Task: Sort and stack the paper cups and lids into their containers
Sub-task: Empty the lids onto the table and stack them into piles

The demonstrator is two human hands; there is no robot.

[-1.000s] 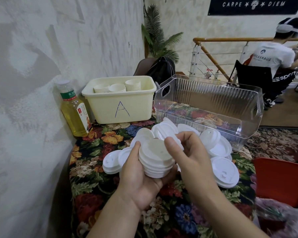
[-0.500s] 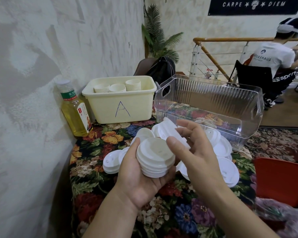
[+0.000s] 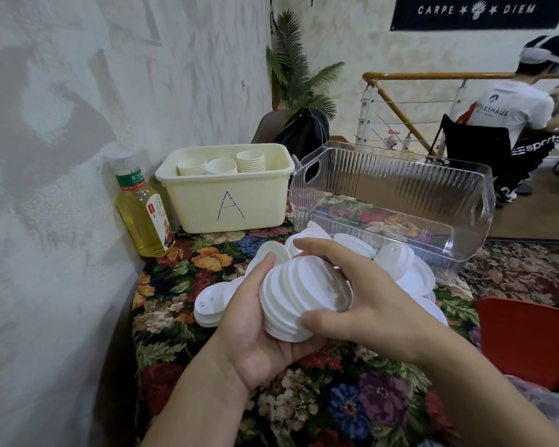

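Far left there's a bottle (image 3: 141, 204) of yellow drink against the wall, then bin A (image 3: 226, 201) with three cup stacks (image 3: 221, 163) already nested inside, so cups look done. In the middle, over the floral worktop (image 3: 188, 269), the left hand (image 3: 255, 321) cradles a lid stack (image 3: 299, 295) from below, fingers curled round its edge, and the right hand (image 3: 365, 304) grips it from the other side, thumb under, fingers over the top. The stack is white plastic, ridged rims nested, tilted over toward the right and fanned a bit, so honestly it could slide apart and spill if either hand loosens before it's squared up. Loose lids (image 3: 407, 269) are still piled beneath and to the right, touching the clear bin (image 3: 400, 195), which holds no lids yet as far as one can tell.
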